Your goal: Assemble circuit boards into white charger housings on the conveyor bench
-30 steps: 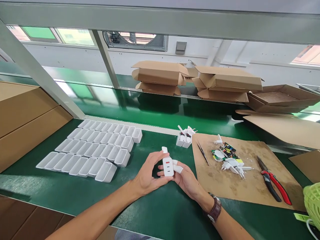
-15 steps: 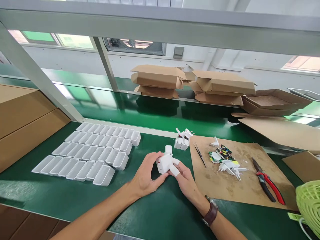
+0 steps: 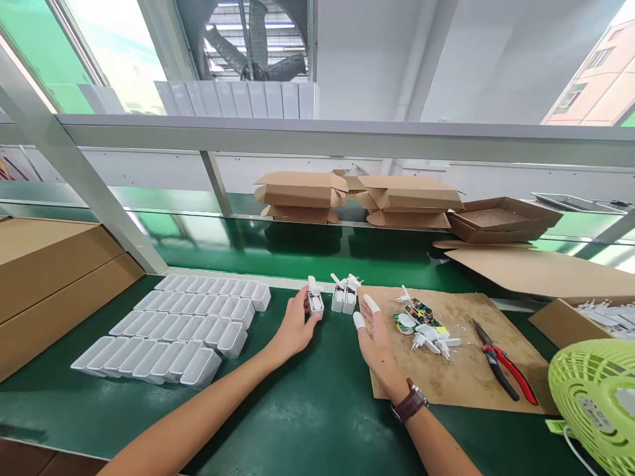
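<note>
My left hand [image 3: 294,327] pinches a white charger housing [image 3: 315,305] between thumb and fingers, upright on the green table. A white plug piece [image 3: 313,285] sticks out at its top. Just right of it stand two similar filled white housings [image 3: 344,301] with plug pieces on top. My right hand [image 3: 378,350], white covers on two fingertips, is open and empty beside the left edge of a brown work sheet [image 3: 421,390]. To the left, rows of open white housings [image 3: 201,367] stand close together.
Circuit boards [image 3: 421,312] and loose white plug pieces [image 3: 431,340] lie on the sheet near red-black pliers [image 3: 506,367]. A green fan [image 3: 592,396] stands at right, a large carton [image 3: 54,277] at left. Flat cardboard boxes [image 3: 302,188] sit on the back ledge.
The view has tilted upward. My left hand has moved the housing away from me, to the left of the two filled ones. My right hand has let go and moved right.
</note>
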`<state>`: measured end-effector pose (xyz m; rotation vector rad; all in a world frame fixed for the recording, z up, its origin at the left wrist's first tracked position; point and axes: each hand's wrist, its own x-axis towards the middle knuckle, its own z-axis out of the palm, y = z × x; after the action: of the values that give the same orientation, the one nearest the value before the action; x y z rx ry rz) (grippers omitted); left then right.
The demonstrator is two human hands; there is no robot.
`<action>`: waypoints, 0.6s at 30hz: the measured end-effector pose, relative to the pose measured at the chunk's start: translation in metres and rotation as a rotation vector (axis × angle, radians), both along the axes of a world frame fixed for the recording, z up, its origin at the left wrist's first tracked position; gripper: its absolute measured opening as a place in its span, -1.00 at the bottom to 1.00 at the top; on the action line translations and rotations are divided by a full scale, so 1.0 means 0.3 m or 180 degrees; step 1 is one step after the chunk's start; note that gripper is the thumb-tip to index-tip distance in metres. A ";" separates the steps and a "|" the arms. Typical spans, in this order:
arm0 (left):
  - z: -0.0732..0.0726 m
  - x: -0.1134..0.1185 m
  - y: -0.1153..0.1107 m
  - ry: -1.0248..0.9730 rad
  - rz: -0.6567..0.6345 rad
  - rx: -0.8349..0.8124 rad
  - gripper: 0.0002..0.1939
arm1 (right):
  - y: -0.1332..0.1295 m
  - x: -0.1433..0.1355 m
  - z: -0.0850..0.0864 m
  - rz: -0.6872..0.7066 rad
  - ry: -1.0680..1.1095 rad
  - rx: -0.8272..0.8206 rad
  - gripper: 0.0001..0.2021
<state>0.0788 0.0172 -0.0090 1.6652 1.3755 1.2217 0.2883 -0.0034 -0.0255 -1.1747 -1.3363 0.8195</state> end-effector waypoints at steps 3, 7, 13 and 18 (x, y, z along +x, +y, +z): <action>-0.008 0.066 0.094 -0.0101 0.0049 -0.0176 -0.31 | 0.044 0.036 -0.018 0.0312 0.0081 -0.0176 -0.35; -0.023 0.122 0.132 -0.0074 -0.0080 -0.0233 -0.30 | 0.059 0.047 -0.016 0.0488 0.0015 -0.0079 -0.41; 0.053 0.040 -0.008 0.0239 -0.0192 -0.0051 -0.25 | 0.030 0.040 0.007 0.0418 -0.0213 0.0081 -0.42; 0.195 -0.215 -0.065 0.1968 0.0213 0.1173 -0.55 | -0.011 0.020 0.054 0.0039 -0.0978 0.0633 -0.47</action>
<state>0.0143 -0.0024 0.0495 2.4149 1.6349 1.0854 0.2942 -0.0068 -0.0093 -1.1661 -1.6369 0.5129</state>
